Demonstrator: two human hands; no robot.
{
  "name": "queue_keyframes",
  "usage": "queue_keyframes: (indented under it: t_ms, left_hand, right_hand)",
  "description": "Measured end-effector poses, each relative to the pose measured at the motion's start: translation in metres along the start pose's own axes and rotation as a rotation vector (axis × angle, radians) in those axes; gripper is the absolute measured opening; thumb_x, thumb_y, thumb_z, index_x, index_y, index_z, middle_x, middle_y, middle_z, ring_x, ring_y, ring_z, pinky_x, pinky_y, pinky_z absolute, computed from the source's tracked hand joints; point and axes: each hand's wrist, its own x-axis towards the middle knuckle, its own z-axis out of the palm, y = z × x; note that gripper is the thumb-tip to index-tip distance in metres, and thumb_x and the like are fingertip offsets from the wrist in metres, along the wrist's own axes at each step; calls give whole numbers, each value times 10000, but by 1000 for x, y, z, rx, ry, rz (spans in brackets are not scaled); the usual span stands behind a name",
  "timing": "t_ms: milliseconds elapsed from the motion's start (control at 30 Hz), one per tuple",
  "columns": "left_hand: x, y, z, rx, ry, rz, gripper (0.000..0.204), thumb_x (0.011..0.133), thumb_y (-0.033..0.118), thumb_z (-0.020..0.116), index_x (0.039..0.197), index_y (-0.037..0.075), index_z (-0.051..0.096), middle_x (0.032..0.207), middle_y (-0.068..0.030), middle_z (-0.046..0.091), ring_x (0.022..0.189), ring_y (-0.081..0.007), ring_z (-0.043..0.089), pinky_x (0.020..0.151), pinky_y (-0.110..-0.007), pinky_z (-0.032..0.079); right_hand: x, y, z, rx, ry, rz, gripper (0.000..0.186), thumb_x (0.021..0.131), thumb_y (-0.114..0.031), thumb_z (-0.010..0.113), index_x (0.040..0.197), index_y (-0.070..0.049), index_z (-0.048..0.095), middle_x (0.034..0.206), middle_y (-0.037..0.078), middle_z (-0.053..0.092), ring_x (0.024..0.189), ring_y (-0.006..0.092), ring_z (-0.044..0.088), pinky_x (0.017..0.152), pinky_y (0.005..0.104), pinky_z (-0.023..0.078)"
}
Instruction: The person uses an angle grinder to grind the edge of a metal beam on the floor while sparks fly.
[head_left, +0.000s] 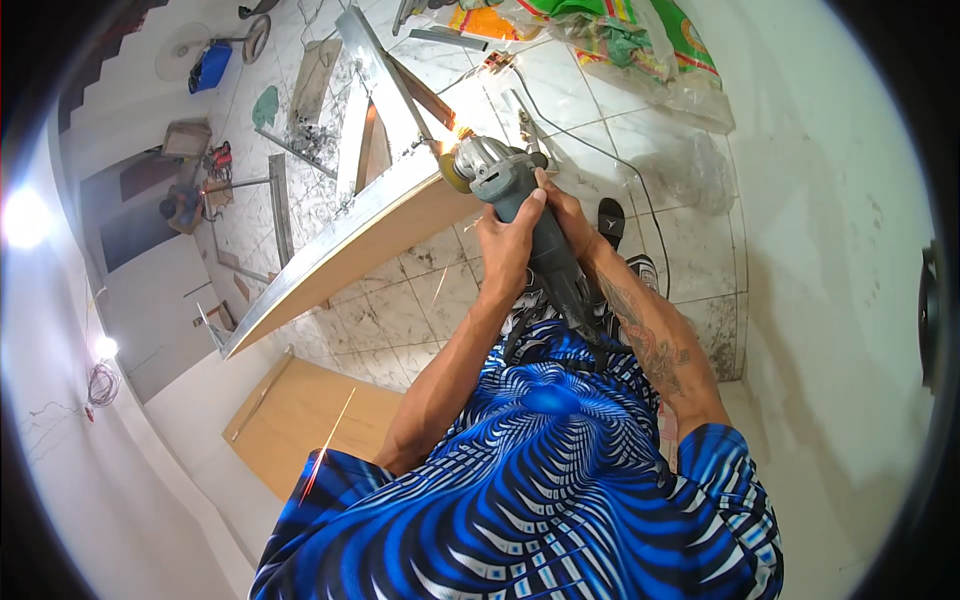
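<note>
With both hands I grip a dark grey angle grinder (549, 240). My left hand (508, 242) is wrapped round the near side of its body, thumb along the top. My right hand (568, 210) closes on the other side, by the head; some of its fingers are hidden. The yellowish grinding disc (453, 169) touches or nearly touches the end of a metal-edged wooden panel (370, 238). Orange sparks (460, 131) burst there, and a few streaks fly toward my left sleeve. Metal bars (378, 72) stand in a tilted triangle on the panel's far side.
A black power cord (628, 165) loops over the tiled floor to my right. Colourful plastic sacks (640, 40) lie at the far right, before a white wall (830, 220). Metal pieces (279, 205) and a blue container (209, 66) are at the left. A tan board (310, 415) lies behind the panel.
</note>
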Motion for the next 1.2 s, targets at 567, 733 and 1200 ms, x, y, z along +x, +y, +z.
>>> queue_keyframes:
  t_ms: [567,733,1200]
  left_hand:
    - [0,-3,3,29,11,-8,539,810,232,769,1170,-85,524,1062,-149,629,911,-171,623,785,-290,520]
    - [4,1,2,47,1,10,538,800,245,778,1157,-79,539,1010,-136,647,875,-184,639,761,-296,533]
    - [27,-16,-1,11,-48,-42,503,795,225,769,1132,-74,546,1007,-137,640,852,-180,632,745,-303,531]
  right_hand:
    - [-3,0,3,-4,64,-14,546,986,-520,441,1200,-35,572,1025,102,663,858,168,661,764,295,560]
    - [-3,-8,12,-172,137,-71,547,970,-526,470,1184,-36,589,1023,97,656,866,162,647,763,299,547]
    - [13,-6,-16,-37,4,-74,533,990,-507,452,1148,-18,593,940,66,659,774,125,650,676,257,554]
